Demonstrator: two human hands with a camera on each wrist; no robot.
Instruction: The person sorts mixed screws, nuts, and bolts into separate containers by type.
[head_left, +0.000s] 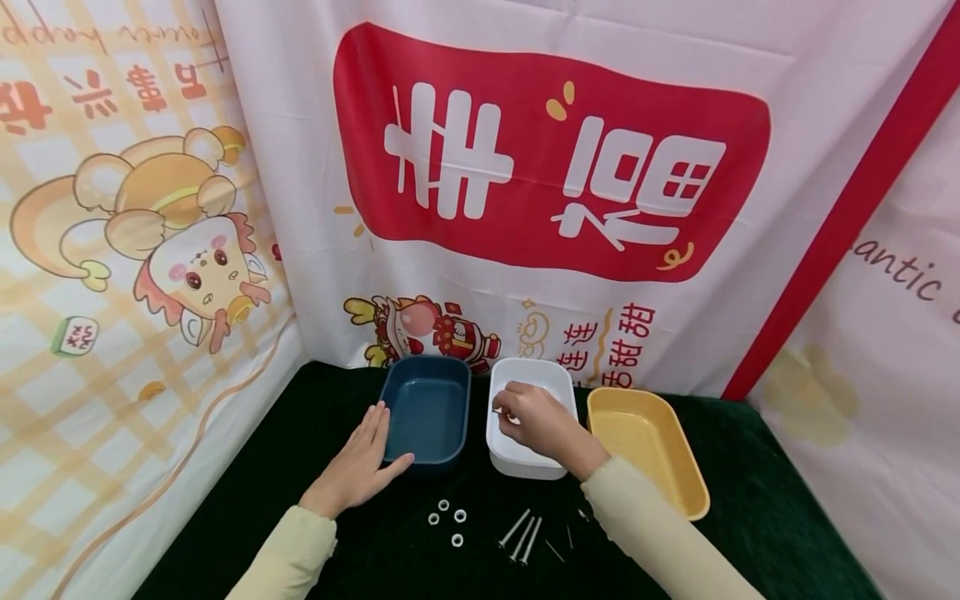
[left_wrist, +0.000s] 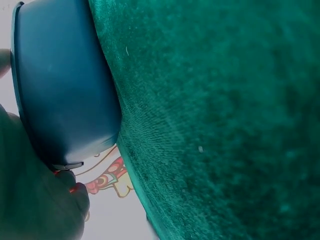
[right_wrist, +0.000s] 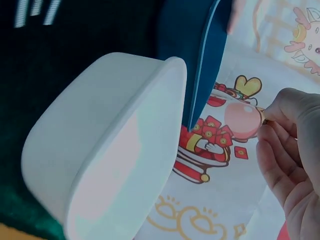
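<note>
My right hand [head_left: 536, 421] is over the white bin [head_left: 531, 471], thumb and forefinger pinching a small dark piece [right_wrist: 265, 121]; I cannot tell its kind. In the right wrist view, the pinching fingertips stand above the white bin's rim. Fingers straight and thumb spread, my left hand [head_left: 360, 467] rests along the left rim of the blue bin [head_left: 426, 417]. The left wrist view shows this hand at the lower left, beside the blue bin's outer wall [left_wrist: 65, 75]. Nearer me lie several metal hex nuts [head_left: 460, 516] and three long bolts [head_left: 531, 540].
A yellow bin [head_left: 648, 450] stands right of the white one, partly behind my right sleeve [head_left: 660, 533]. Two thin nails [head_left: 554, 551] lie right of the bolts, with a small metal piece [head_left: 583, 515] by the sleeve. Printed cloth [head_left: 555, 167] hangs behind the dark green tabletop [head_left: 787, 517].
</note>
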